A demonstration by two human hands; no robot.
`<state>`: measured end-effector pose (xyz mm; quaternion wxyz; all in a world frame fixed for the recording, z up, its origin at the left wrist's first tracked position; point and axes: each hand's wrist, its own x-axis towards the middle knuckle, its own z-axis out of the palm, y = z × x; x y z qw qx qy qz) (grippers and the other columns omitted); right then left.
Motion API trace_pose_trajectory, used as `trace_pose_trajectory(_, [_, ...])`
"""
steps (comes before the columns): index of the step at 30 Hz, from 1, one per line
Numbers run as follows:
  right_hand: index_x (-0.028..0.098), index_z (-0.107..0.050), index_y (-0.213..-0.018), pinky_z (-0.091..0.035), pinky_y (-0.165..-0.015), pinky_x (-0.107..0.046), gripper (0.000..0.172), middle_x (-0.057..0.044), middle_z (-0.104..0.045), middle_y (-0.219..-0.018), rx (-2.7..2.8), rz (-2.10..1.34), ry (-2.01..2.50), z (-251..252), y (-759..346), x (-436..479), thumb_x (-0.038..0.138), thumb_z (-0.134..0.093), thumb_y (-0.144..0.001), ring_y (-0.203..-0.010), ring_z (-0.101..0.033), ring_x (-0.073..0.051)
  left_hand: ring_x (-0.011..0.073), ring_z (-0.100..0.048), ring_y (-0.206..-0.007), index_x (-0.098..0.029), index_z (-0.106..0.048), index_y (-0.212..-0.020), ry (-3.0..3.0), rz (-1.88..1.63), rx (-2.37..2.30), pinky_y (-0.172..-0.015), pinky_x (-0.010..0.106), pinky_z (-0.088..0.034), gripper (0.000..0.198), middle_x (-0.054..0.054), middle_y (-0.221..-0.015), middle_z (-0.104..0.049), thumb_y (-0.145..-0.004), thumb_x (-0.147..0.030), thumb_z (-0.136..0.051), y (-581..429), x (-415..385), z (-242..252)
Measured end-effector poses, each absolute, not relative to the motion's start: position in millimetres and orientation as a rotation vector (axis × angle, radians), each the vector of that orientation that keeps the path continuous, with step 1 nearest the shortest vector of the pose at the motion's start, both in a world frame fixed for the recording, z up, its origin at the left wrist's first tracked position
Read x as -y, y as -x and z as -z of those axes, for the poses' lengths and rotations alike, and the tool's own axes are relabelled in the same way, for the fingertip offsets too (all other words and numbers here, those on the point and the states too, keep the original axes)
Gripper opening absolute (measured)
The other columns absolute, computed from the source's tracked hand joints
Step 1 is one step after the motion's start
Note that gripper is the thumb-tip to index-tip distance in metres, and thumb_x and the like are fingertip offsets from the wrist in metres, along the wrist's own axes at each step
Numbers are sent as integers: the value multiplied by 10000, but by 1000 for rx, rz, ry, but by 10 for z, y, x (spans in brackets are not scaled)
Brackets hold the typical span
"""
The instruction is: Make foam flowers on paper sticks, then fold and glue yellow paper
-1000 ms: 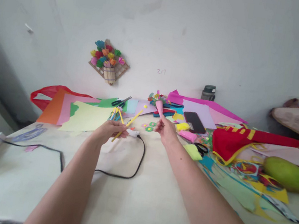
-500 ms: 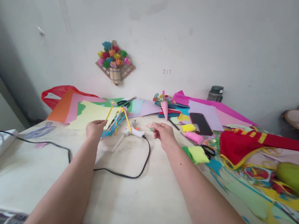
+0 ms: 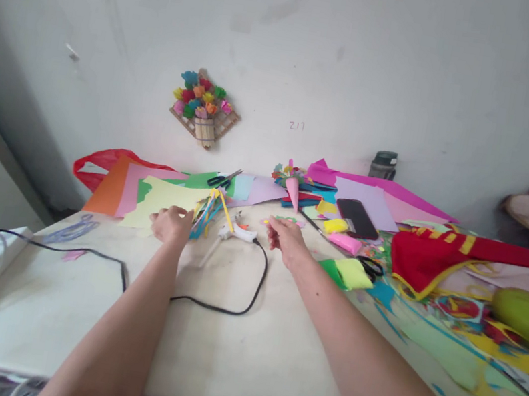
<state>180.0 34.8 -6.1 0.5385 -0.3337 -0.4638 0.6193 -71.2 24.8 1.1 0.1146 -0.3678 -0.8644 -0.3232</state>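
My left hand [image 3: 172, 224] is closed over the pale yellow paper sheet [image 3: 163, 198], its wrist turned. The yellow paper stick it pinched is now mostly hidden by the fingers. To its right stands a bunch of coloured paper strips [image 3: 208, 212] with yellow sticks. A white glue gun [image 3: 242, 233] lies between my hands, its glue stick pointing toward me. My right hand [image 3: 285, 239] is closed in a pinch right of the glue gun. A small paper flower is at its fingertips, only a yellow bit showing.
Scissors [image 3: 224, 179] lie on coloured paper at the back. A pink cone with paper flowers [image 3: 292, 192], a phone [image 3: 356, 218], clay packs [image 3: 344, 242], black-handled scissors [image 3: 369, 267] and red cloth [image 3: 432, 256] are rightward. A black cord [image 3: 225, 311] loops across the table [image 3: 236, 369].
My left hand has turned over, and the yellow stick with its flower no longer stands up in view. My right hand has barely moved; the flower at its fingertips shows less.
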Motion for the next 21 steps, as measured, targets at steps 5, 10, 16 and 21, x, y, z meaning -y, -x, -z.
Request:
trace_pose_trajectory(5, [142,-512,-594,-300,-287,-161,229,49,-481,-425,1109,-1497,805,50,-1785,-321,332,-617,-668,-317,-380,-44,314,-410,-1017,-222,-694,-789,1339,865,2487,-787,398,-332,375,115,-950,-621,-688,-509,-476,410,-399,-91])
trace_pose_trajectory(10, [143,-503,-573,-292,-287,-159,223,45,-477,-418,1128,-1499,804,34,-1784,-295,310,-599,-685,-316,-388,-46,349,-384,-1042,-211,-687,-762,1461,736,2518,-807,437,-290,420,151,-983,-601,-661,-564,-486,176,-611,-22])
trace_pose_trajectory(16, [140,-512,-586,-295,-292,-161,204,49,-478,-421,1131,-1488,816,23,-1797,-292,297,-581,-698,-313,-391,-46,347,-400,-1092,-199,-670,-835,1318,847,2764,-814,437,-292,298,164,-965,-613,-613,-376,-581,118,-766,-59])
trace_pose_trajectory(21, [131,-530,-601,-303,-295,-165,200,43,-496,-432,1114,-1492,807,25,-1801,-311,296,-587,-698,-314,-397,-46,327,-535,-929,-179,-648,-907,1413,1146,2771,-694,386,-359,401,148,-957,-628,-595,-425,-593,200,-703,-125])
